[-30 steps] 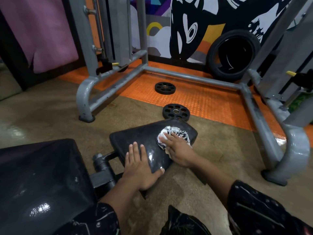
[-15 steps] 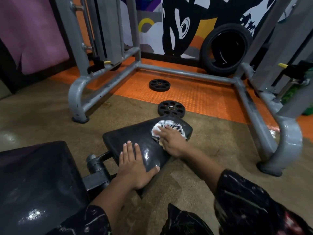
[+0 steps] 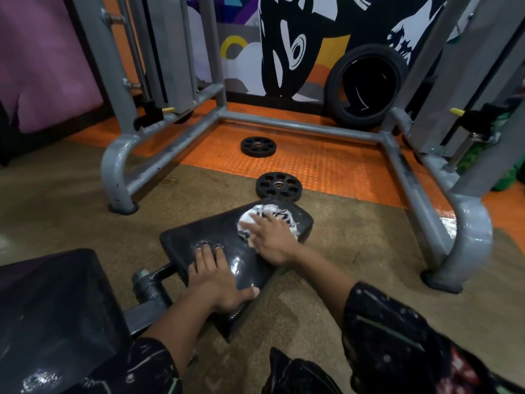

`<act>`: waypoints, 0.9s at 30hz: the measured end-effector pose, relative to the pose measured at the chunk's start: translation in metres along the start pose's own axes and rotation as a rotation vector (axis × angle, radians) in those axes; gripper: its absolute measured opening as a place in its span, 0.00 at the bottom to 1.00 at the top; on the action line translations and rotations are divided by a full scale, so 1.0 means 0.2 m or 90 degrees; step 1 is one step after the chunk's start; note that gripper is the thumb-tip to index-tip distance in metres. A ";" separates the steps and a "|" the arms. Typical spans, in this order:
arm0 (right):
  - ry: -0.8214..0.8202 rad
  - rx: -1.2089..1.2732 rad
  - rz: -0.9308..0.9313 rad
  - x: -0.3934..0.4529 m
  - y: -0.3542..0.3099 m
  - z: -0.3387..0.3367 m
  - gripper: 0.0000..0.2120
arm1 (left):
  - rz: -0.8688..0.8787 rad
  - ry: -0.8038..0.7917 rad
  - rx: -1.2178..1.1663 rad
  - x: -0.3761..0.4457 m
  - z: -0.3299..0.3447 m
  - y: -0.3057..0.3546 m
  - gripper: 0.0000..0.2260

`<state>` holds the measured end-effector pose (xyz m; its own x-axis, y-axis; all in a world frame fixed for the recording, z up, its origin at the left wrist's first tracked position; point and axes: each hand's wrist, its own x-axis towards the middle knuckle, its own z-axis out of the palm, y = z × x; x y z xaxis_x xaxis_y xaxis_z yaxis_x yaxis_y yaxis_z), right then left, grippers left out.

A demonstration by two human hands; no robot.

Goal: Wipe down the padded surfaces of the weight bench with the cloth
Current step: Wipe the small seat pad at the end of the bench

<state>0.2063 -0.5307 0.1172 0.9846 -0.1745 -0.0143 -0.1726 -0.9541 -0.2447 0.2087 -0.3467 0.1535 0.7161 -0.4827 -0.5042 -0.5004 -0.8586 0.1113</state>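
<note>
Hands on pad (image 3: pixel 216 234): right (image 3: pixel 272 240) presses cloth (image 3: pixel 267 216), left (image 3: pixel 218 280) flat.

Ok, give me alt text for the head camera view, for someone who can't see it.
A person's right hand presses a white patterned cloth onto the far end of a black bench pad while the left hand rests flat on its near end. Two weight plates lie on the floor beyond.

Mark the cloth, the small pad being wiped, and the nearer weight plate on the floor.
cloth (image 3: pixel 265 215): head view, on its patterned far part beyond the fingers.
small pad (image 3: pixel 204 231): head view, on bare black padding left of the cloth.
nearer weight plate (image 3: pixel 278 185): head view, near its centre hub.
</note>
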 end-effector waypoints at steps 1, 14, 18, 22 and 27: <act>0.002 0.025 -0.022 -0.08 -0.02 0.03 0.21 | 0.004 0.002 -0.002 0.00 0.01 -0.01 0.55; -0.002 0.029 0.116 0.13 0.13 -0.03 0.21 | 0.018 -0.013 -0.038 0.00 0.02 -0.02 0.55; 0.019 0.079 -0.039 -0.12 0.06 0.02 0.20 | 0.014 -0.010 -0.032 -0.01 0.02 -0.01 0.55; 0.033 0.077 -0.031 -0.13 0.22 -0.04 0.20 | 0.024 -0.002 -0.051 -0.01 0.02 -0.02 0.55; 0.009 0.021 0.124 0.20 0.23 -0.09 0.21 | 0.030 0.009 -0.053 -0.01 0.04 -0.03 0.56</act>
<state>0.2368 -0.5857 0.1220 0.9323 -0.3581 -0.0503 -0.3579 -0.8937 -0.2707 0.2067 -0.3405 0.1469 0.6999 -0.5248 -0.4845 -0.4917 -0.8460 0.2060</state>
